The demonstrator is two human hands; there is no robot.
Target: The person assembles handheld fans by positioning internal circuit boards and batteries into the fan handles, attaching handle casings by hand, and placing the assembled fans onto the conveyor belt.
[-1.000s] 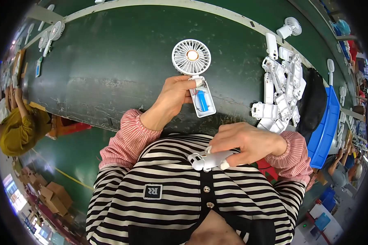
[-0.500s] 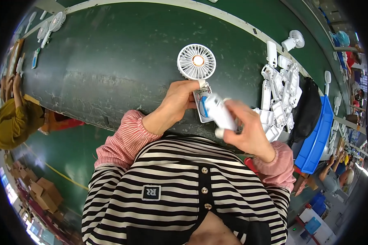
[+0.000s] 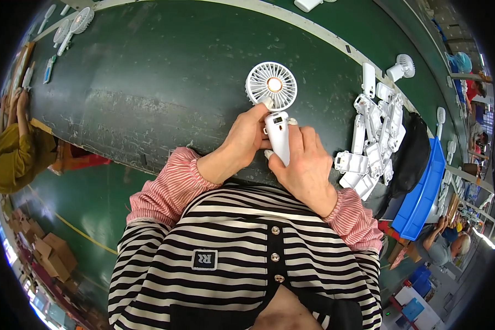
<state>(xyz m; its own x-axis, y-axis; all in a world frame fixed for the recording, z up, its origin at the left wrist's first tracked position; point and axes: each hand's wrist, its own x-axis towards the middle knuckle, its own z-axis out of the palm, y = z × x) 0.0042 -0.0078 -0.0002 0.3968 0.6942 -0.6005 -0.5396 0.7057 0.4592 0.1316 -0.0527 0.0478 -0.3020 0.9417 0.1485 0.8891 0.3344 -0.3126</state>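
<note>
A white handheld fan (image 3: 271, 85) with a round grille and orange-ringed hub lies in front of me, its handle pointing toward my body. My left hand (image 3: 242, 136) grips it from the left, thumb at the neck just under the grille. Over the handle sits a white handle cover (image 3: 279, 135) with a small dark window near its top. My right hand (image 3: 308, 165) is closed on this cover from the right, fingers along its edge and thumb at its lower end. The handle's inside is hidden by the cover; whether the cover sits flush I cannot tell.
To the right lies a pile of white plastic shells (image 3: 375, 132), beside a black bag (image 3: 410, 154) and a blue bin (image 3: 421, 190). Another fan (image 3: 402, 67) stands beyond the pale strip. More fans (image 3: 77, 27) lie far left, near a co-worker (image 3: 25, 143).
My right hand has brought the white cover left onto the fan's handle, hiding the blue battery and wires that showed before. The fan has shifted slightly right.
</note>
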